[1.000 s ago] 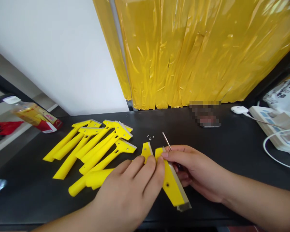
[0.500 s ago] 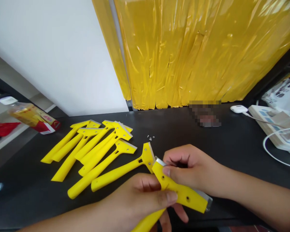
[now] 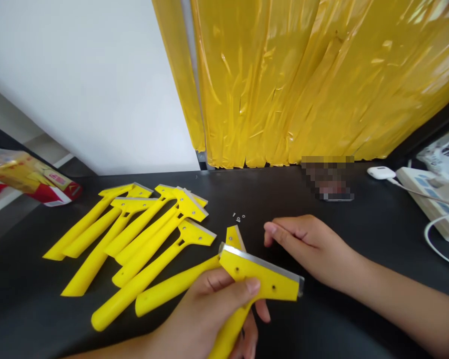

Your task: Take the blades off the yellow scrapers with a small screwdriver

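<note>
My left hand (image 3: 209,310) grips a scraper (image 3: 264,280); my right hand (image 3: 303,237), at two o'clock, is curled, contents hidden; a careless sweep could scatter the loose hardware (image 3: 238,219) at twelve

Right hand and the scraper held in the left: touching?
Apart. The head view shows a strip of dark tabletop between the right hand and the held scraper.
</note>
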Available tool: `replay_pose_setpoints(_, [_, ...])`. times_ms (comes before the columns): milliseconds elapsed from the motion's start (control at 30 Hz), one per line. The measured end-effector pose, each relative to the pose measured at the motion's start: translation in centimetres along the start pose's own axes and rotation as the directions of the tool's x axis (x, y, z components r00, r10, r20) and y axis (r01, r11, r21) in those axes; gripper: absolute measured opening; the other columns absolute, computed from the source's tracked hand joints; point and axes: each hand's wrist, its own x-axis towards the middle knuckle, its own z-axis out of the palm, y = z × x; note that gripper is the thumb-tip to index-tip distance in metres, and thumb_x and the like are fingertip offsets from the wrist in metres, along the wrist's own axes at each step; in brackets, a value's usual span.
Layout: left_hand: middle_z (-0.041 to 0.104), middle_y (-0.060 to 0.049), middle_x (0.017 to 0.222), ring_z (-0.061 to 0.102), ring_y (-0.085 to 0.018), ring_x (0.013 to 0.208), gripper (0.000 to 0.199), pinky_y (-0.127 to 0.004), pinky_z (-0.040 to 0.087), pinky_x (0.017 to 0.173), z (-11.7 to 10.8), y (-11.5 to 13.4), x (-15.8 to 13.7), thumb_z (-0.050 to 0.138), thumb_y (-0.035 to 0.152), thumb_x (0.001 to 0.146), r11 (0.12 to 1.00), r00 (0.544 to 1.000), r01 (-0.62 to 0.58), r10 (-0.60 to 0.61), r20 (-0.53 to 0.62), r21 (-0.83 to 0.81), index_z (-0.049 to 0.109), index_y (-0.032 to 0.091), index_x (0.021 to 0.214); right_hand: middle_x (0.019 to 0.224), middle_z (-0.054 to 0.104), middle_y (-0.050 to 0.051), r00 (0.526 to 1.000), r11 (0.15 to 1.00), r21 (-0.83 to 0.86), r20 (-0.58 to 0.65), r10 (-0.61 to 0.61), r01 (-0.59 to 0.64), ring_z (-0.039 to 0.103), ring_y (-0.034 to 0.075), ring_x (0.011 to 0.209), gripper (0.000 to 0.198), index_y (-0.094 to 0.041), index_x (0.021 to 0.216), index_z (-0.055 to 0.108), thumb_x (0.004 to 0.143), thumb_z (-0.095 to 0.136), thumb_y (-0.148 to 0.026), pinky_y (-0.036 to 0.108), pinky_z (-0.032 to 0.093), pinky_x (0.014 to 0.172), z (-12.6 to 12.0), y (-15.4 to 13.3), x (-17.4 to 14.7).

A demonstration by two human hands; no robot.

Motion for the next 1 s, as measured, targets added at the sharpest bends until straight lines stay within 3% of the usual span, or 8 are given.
replay_pose_setpoints(100, [0.062,-0.001,0.053,0.047,-0.009,0.043,0.044,-0.019,0.03,0.046,-0.3,0.1,0.2,0.071,0.06,0.092,1.0,0.999,-0.015,0.014,-0.05,-0.027,0.074,0.017,0.08,0.112,0.08,0.007,0.995,0.987,-0.133,-0.028,-0.096,0.092,0.073,0.023,0.098,0.029,-0.025,0.121,0.076,0.109,0.053,-0.036,0.036,0.054,0.089,0.2,1.7,1.2])
replay_pose_setpoints(200, [0.062,0.0,0.051,0.048,-0.008,0.042,0.044,-0.018,0.03,0.045,-0.7,0.2,0.7,0.07,0.06,0.093,0.999,0.999,-0.029,0.028,-0.041,-0.038,0.072,0.018,0.08,0.132,0.077,0.01,0.985,0.956,-0.245,-0.008,-0.171,0.164,0.074,0.025,0.11,0.039,-0.025,0.143,0.068,0.107,0.053,-0.028,0.039,0.055,0.097,1.2,2.8,2.0])
replay_pose_setpoints(333, [0.064,-0.002,0.048,0.048,-0.01,0.037,0.047,-0.019,0.032,0.04,-1.0,0.5,1.3,0.071,0.064,0.088,1.0,0.998,0.021,-0.02,0.06,-0.02,0.07,0.019,0.078,0.115,0.079,0.01,0.98,0.916,-0.355,0.017,-0.196,0.189,0.074,0.024,0.094,0.044,-0.024,0.149,0.066,0.108,0.049,-0.028,0.038,0.056,0.081,2.1,3.2,2.6])
replay_pose_setpoints(433, [0.064,-0.001,0.05,0.048,-0.009,0.039,0.047,-0.018,0.034,0.042,-1.0,0.3,1.1,0.069,0.062,0.091,0.998,0.998,-0.058,0.058,-0.007,-0.008,0.072,0.017,0.08,0.105,0.078,0.008,0.98,0.897,-0.397,0.036,-0.198,0.196,0.073,0.022,0.087,0.039,-0.024,0.141,0.071,0.108,0.05,-0.03,0.035,0.053,0.074,2.1,3.1,2.8])
replay_pose_setpoints(567, [0.063,-0.001,0.048,0.047,-0.008,0.038,0.045,-0.018,0.033,0.041,-1.0,0.0,0.7,0.069,0.059,0.094,0.997,0.996,-0.083,0.083,-0.027,0.009,0.072,0.017,0.08,0.107,0.079,0.005,0.982,0.903,-0.391,0.013,-0.189,0.179,0.073,0.02,0.09,0.028,-0.026,0.127,0.075,0.105,0.057,-0.029,0.031,0.054,0.076,1.7,3.2,3.0])
replay_pose_setpoints(667, [0.064,-0.003,0.049,0.046,-0.008,0.036,0.045,-0.018,0.03,0.04,-1.0,0.0,0.9,0.067,0.058,0.096,0.996,0.996,-0.089,0.089,-0.015,0.004,0.073,0.016,0.081,0.105,0.079,0.004,0.982,0.914,-0.37,-0.015,-0.186,0.167,0.072,0.018,0.084,0.032,-0.028,0.133,0.072,0.103,0.061,-0.029,0.03,0.054,0.073,1.5,3.3,3.0])
replay_pose_setpoints(900, [0.062,0.0,0.047,0.047,-0.009,0.037,0.046,-0.017,0.031,0.04,-0.9,-0.6,1.1,0.074,0.063,0.089,0.998,0.994,-0.066,0.066,0.092,0.002,0.073,0.018,0.077,0.108,0.078,0.003,0.969,0.907,-0.342,0.057,-0.242,0.247,0.073,0.017,0.09,0.033,-0.03,0.132,0.075,0.103,0.06,-0.024,0.029,0.052,0.079,1.6,3.3,2.8])
replay_pose_setpoints(1000, [0.063,0.0,0.048,0.047,-0.007,0.038,0.044,-0.016,0.032,0.042,-0.8,-0.8,0.8,0.072,0.06,0.092,0.996,0.995,-0.088,0.089,0.035,-0.02,0.073,0.018,0.078,0.103,0.076,0.003,0.97,0.913,-0.33,0.084,-0.226,0.241,0.07,0.016,0.085,0.032,-0.031,0.128,0.077,0.102,0.06,-0.024,0.029,0.047,0.073,1.6,3.2,2.7])
